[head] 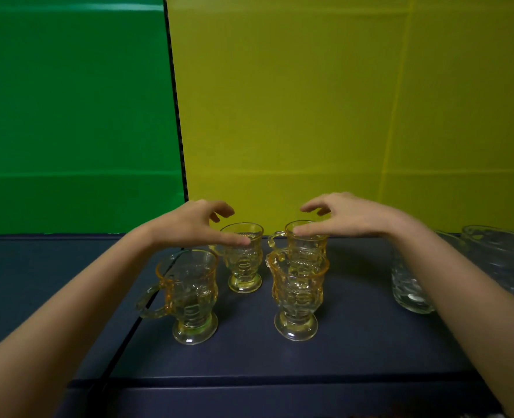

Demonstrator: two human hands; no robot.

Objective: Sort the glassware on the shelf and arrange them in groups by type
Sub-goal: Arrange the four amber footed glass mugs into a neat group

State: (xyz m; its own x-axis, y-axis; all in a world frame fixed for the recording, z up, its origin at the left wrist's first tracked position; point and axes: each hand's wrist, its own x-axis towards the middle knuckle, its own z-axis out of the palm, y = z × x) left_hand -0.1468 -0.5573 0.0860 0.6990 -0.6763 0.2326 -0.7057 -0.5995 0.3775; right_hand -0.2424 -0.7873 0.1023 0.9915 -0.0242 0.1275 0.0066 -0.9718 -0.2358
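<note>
- Amber footed glass mugs stand in a square: rear-left mug (243,257), rear-right mug (306,238).
- Your left hand (194,223) and right hand (344,217) hover spread, fingers loosely curled, above both.

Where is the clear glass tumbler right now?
In the head view the clear tumbler stands on the right of the shelf, partly hidden behind the right forearm, apart from the four amber mugs.

No text, label, brand, number or sign can be read anywhere in the view. The amber glass mugs (243,257) carry only pressed relief patterns, the clear glassware (409,285) at 3 o'clock bears no markings, and the green panel (68,116) and yellow panel (340,101) behind are blank.
</note>
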